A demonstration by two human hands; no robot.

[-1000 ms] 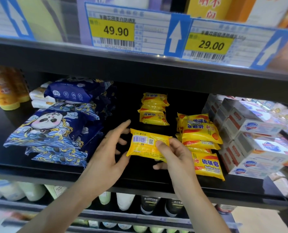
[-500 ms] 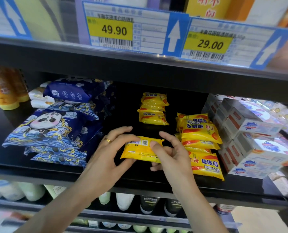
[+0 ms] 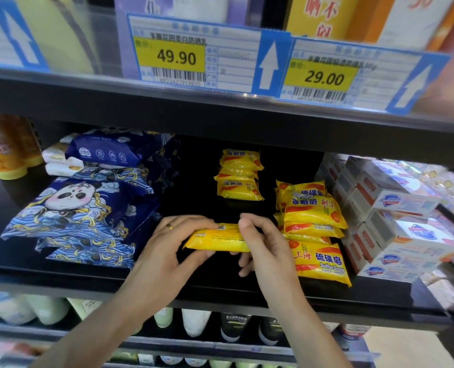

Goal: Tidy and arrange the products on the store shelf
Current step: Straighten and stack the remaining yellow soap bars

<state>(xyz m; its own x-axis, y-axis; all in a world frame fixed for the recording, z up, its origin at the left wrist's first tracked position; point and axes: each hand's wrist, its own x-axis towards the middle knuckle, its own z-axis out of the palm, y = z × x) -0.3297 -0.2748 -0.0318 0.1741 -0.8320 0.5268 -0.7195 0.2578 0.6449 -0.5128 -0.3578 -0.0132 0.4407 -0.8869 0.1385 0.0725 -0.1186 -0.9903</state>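
A: Biggest first. We have the black shelf (image 3: 61,272), dark deck, front lip running across the frame.

B: Then the blue panda-print packs (image 3: 82,208) stacked at left, and the white boxed soaps (image 3: 395,221) piled at right.

A: Next the yellow soap stack (image 3: 313,216) just left of the boxes, red-and-yellow wrappers, the front one reading "Sulfur Soap". A smaller rear stack (image 3: 239,176) of the same bars sits deeper in, well apart from our hands.

B: Price tags above: 49.90 tag (image 3: 194,57) and 29.00 tag (image 3: 353,75).

A: Now the task item. We hold one yellow soap bar (image 3: 217,239) over the open middle of the shelf, between the panda packs and the front stack. Glossy yellow wrapper, small print and a barcode patch facing up, long edge toward us, roughly level.

B: Grip? Our left hand (image 3: 167,251) curls over its left end, thumb under, fingers on top. Gold ring (image 3: 170,227) on one finger.

A: Our right hand (image 3: 268,248) pinches the right end, thumb on top, fingers wrapped beneath. Can't tell if the bar touches the deck.
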